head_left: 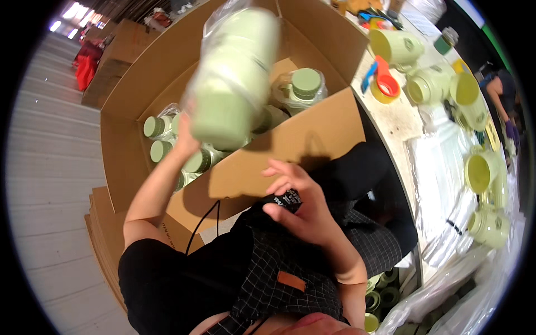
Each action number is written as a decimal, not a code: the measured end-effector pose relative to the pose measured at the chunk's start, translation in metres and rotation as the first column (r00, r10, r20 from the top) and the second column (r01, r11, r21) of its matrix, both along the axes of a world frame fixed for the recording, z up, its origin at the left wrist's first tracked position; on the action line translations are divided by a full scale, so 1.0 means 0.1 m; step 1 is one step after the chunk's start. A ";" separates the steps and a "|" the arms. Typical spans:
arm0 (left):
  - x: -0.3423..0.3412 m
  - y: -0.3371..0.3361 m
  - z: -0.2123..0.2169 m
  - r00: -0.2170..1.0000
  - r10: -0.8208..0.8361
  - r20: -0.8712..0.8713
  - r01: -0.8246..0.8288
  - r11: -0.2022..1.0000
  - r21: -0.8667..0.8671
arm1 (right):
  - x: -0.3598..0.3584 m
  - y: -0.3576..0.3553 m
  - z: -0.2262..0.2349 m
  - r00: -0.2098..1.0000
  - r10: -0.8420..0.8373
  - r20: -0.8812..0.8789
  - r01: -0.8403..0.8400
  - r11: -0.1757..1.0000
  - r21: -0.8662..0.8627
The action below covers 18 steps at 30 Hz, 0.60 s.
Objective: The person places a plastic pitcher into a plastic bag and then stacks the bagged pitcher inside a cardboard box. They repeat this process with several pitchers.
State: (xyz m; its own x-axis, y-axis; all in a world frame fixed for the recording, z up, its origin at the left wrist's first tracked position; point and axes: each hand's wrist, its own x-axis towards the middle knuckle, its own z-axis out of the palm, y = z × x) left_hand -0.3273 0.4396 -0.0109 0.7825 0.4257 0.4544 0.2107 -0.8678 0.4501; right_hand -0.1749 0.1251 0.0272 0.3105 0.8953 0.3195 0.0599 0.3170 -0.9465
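Note:
My left hand grips a large pale green thermos bottle in a clear plastic bag, lifted over an open cardboard box. The bottle is blurred by motion and hides most of my fingers. Several similar bagged bottles stand in the box, among them a lidded one with a handle at the right and a smaller-looking capped one at the left. My right hand hovers on the near side of the box, fingers apart and holding nothing.
A worktable curves along the right, bearing several uncapped green bottles, an orange tape dispenser and a stack of clear plastic bags. Flattened cardboard lies at the left. Another person's arm shows at the far right.

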 end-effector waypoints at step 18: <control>-1.62 2.21 -1.90 0.262 0.666 -0.698 -0.929 0.371 0.006 | -0.70 -3.57 -1.24 -0.438 -0.886 0.153 0.817 -0.464 -0.343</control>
